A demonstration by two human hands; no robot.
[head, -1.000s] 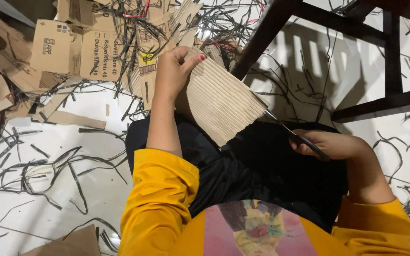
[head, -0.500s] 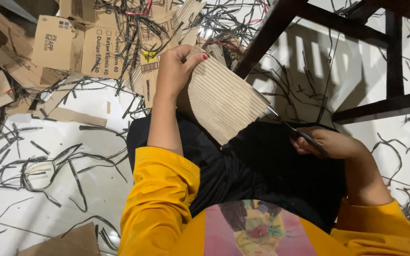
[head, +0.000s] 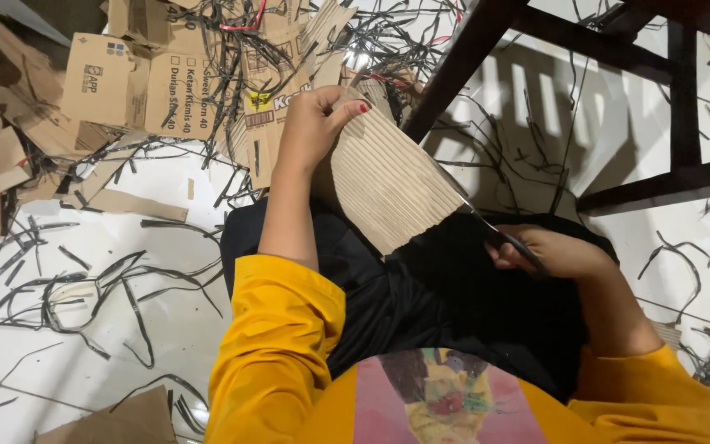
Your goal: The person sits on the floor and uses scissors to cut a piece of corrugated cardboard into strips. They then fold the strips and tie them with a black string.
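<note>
1. A ribbed sheet of brown cardboard (head: 388,181) is held up over the person's lap, above the black cloth (head: 445,304) that covers the legs. Its ridges run slantwise and its lower corner points down toward the lap.
2. The left hand (head: 314,123) grips the sheet at its upper left edge, fingers (head: 353,109) clenched over the top and the thumb hidden behind it. One nail is painted red.
3. A pair of scissors (head: 499,236) meets the sheet at its right edge, the thin blades touching the cardboard near the lower right corner. Whether the blades are apart or closed I cannot tell.
4. The right hand (head: 556,255) holds the dark handles of the scissors, fingers curled tight around them, resting just above the black cloth.
5. Both arms wear yellow sleeves (head: 277,345), pushed up to about the elbow.
6. Beyond the sheet, a dark wooden frame (head: 470,62), seemingly the legs and rails of a piece of furniture, stands on the white floor (head: 84,337) and throws barred shadows across it.
7. To the upper left lies a heap of flattened cardboard boxes (head: 145,86), printed on their faces, mixed with torn brown scraps.
8. Thin dark strips (head: 84,292) lie scattered over the floor on the left, curled and tangled, with more of them among the boxes and at the far right.
9. One more brown cardboard piece (head: 121,421) lies at the bottom left edge.
</note>
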